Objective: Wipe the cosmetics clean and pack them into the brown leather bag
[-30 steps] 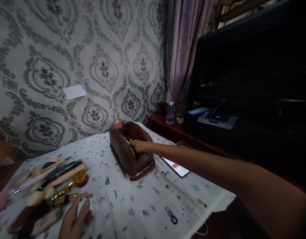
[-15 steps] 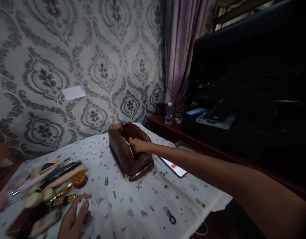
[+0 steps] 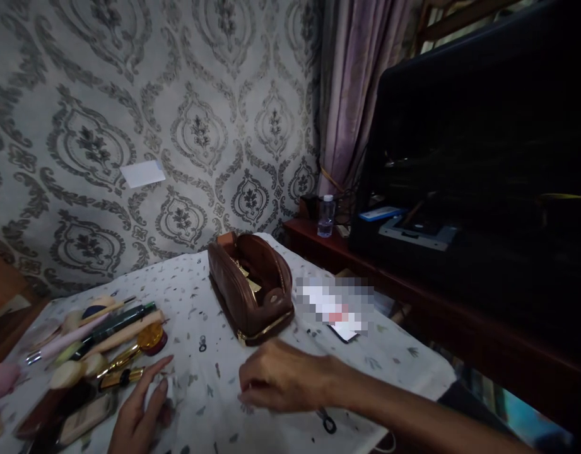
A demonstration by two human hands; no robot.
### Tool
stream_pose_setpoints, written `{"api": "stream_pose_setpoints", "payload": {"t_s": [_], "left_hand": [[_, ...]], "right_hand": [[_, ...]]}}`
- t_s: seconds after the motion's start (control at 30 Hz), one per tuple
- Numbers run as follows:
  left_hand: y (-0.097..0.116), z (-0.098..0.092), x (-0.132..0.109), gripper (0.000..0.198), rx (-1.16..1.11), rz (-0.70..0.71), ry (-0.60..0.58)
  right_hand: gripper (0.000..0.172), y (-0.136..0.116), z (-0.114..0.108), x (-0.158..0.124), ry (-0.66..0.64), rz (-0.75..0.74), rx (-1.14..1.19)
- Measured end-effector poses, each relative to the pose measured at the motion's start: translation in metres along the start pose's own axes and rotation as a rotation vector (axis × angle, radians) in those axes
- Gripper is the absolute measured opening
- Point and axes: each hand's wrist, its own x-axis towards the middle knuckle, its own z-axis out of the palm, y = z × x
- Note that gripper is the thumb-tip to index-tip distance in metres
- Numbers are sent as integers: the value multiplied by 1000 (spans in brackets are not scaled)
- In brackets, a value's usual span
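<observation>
A brown leather pouch (image 3: 250, 287) stands open in the middle of the table, gold items showing inside. My right hand (image 3: 283, 381) hovers low over the patterned cloth (image 3: 281, 353) in front of the pouch, its fingers curled down and together; nothing shows in them. My left hand (image 3: 139, 413) rests at the near left with fingers stretched out flat, fingertips beside a gold and black lipstick tube (image 3: 122, 378). Next to it lies a heap of makeup brushes, pens and compacts (image 3: 91, 340).
A phone with a lit screen (image 3: 340, 315) lies right of the pouch. A dark red cabinet (image 3: 347, 252) behind carries a water bottle (image 3: 325, 216) and a large black screen (image 3: 484, 157). Patterned wallpaper and a curtain close off the back.
My right hand has left the open pouch and drawn back toward me, down over the cloth. My left hand has stayed in place.
</observation>
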Motion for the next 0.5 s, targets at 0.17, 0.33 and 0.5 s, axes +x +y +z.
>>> {"api": "stream_pose_setpoints", "payload": {"t_s": [0.17,0.33,0.5], "left_hand": [[9,-2,8,43,-32,64,-123],[29,-13,-4,30,9,165,-164],[40,-47,-30,30,228,240,-83]], "right_hand": [[14,12,46,25,-123,113,41],[19,13,64,72,-147,185,355],[35,1,91,117,-143,390,870]]}}
